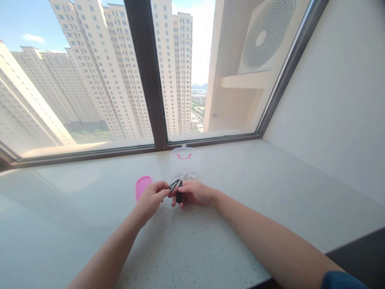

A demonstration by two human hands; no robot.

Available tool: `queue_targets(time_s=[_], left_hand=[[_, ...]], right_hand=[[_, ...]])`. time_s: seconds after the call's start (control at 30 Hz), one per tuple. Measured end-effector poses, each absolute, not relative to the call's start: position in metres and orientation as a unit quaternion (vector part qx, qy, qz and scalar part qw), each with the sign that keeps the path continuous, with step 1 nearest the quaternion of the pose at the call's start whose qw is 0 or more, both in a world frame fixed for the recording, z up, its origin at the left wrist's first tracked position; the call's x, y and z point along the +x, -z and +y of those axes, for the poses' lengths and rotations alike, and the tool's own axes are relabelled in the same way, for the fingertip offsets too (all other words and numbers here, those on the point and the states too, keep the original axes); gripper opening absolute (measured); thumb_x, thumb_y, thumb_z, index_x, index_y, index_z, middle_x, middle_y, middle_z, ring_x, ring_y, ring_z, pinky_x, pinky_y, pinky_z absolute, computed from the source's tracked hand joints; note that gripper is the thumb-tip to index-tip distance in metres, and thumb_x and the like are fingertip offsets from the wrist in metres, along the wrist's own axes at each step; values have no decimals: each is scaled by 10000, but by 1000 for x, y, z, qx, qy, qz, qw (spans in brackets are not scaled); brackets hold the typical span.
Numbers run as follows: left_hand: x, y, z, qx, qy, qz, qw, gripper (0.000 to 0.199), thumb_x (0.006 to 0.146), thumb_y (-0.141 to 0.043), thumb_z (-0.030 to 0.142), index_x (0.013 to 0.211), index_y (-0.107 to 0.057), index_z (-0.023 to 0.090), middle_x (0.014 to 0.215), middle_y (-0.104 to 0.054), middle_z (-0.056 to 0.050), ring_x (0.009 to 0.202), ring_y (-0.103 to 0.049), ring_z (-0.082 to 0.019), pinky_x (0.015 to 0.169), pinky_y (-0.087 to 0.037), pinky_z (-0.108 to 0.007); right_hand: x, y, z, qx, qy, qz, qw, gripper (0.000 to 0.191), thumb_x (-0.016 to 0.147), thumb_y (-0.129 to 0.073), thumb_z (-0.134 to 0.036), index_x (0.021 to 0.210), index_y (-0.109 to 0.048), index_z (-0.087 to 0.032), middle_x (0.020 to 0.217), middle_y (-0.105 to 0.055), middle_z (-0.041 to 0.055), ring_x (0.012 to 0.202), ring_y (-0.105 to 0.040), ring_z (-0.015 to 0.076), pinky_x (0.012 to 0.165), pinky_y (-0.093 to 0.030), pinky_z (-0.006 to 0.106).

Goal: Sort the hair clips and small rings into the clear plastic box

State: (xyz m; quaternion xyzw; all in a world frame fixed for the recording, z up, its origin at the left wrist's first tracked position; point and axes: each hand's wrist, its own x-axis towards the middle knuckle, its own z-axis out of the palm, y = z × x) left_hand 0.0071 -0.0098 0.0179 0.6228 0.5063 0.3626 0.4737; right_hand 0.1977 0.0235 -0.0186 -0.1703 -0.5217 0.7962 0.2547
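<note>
Between the thumb and fingers of my left hand (pixel 154 196) is a black snap hair clip (pixel 173 185), its looped frame showing a gap in the middle. My right hand (pixel 194 193) grips black hair clips (pixel 179 193), held upright and close together; how many there are I cannot tell. The two hands nearly meet, and the clips' tips are very close. Just behind them stands a clear plastic box (pixel 183 162) with a pink handle, small pale items at its bottom. Beside my left hand lies a pink oval lid or tray (pixel 142 186), partly covered by that hand.
The pale speckled sill (pixel 192 249) spreads around the hands. At the back runs a dark window frame (pixel 161 142), with tall buildings and an air-conditioner unit outside. A white wall (pixel 339 100) bounds the right side, and a dark area shows past the sill's lower right edge.
</note>
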Motion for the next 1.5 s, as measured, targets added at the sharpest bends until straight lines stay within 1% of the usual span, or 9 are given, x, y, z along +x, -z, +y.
queue_targets(time_s=[0.07,0.17,0.4,0.7,0.83,0.97,1.23,1.33,1.5], left_hand=[[7,-20,-11,668,-344,511,418,162,724,-581,292,643,-627,160,567,-568,13,562,-485,-135,529,-345,-240],[8,-23,-15,681,-316,525,401,183,734,-581,307,650,-630,152,557,-569,17,538,-491,-132,512,-346,-236],[11,-28,-18,658,-311,498,472,177,756,-608,317,731,-622,142,585,-624,-3,555,-565,-135,522,-408,-230],[4,-28,-15,597,-250,518,560,215,709,-689,318,747,-559,151,706,-724,-65,708,-699,-203,542,-453,-231],[4,-28,-16,587,-221,519,580,190,700,-672,266,805,-558,157,758,-738,-68,708,-709,-203,556,-474,-235],[6,-24,-15,595,-212,501,592,203,706,-656,245,853,-542,163,746,-731,-59,684,-712,-207,538,-475,-234],[0,-16,-13,595,-216,461,622,286,738,-674,301,913,-480,186,755,-732,-58,656,-706,-194,515,-467,-217],[0,-18,-13,586,-221,455,633,304,757,-663,324,955,-476,190,771,-733,-62,695,-711,-207,564,-498,-248],[-1,-17,-13,593,-203,440,643,305,792,-624,345,1009,-475,191,790,-737,-78,692,-712,-214,544,-482,-245]], right_hand=[[198,19,24,-169,-802,-521,240,273,844,-542,-287,990,-647,-82,843,-688,119,676,-636,156,671,-490,290],[199,19,25,-174,-803,-526,218,304,794,-633,-324,961,-653,-71,858,-691,129,717,-665,180,698,-508,311],[205,18,25,-184,-801,-534,198,312,759,-703,-331,936,-665,-77,912,-689,124,774,-691,193,714,-536,311],[206,15,24,-198,-784,-558,185,350,670,-778,-273,953,-666,-102,842,-700,76,678,-693,174,633,-539,270],[210,13,26,-213,-772,-565,201,359,646,-794,-260,941,-650,-114,779,-699,52,616,-682,151,584,-528,234],[213,12,29,-204,-771,-579,168,366,642,-800,-264,935,-645,-109,783,-696,59,635,-685,157,583,-530,233],[210,12,27,-230,-762,-579,178,401,667,-786,-320,979,-625,-128,788,-700,60,611,-682,154,550,-522,223],[210,11,26,-230,-760,-582,175,380,685,-773,-338,957,-604,-133,752,-699,52,583,-680,152,548,-519,221],[210,12,27,-227,-757,-583,192,434,642,-806,-313,956,-555,-151,751,-701,53,592,-684,166,538,-515,224]])
